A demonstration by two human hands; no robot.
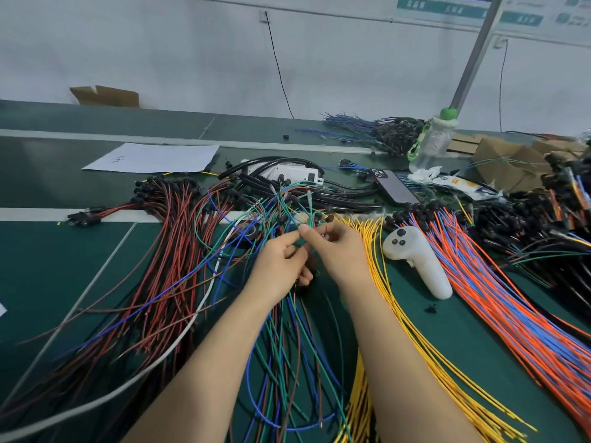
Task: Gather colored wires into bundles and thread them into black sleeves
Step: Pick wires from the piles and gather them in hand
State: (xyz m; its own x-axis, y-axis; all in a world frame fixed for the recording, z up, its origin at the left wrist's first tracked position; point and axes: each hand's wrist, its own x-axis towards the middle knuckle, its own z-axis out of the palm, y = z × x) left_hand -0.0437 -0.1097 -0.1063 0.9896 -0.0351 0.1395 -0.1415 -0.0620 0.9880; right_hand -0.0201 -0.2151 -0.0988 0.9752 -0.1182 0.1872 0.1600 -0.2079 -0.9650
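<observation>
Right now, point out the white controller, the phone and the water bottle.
white controller point(428, 269): head view, on its handle.
phone point(396, 188): head view, middle of its dark back.
water bottle point(431, 146): head view, on its clear body.

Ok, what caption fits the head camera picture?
Left hand and right hand pinch green wires above a table strewn with yellow wires and red wires.

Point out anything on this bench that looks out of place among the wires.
A white handheld controller lies between the yellow wires and the orange-and-blue wires; it is no wiring part. A phone lies behind it too. The left hand and right hand pinch green wires.
</observation>
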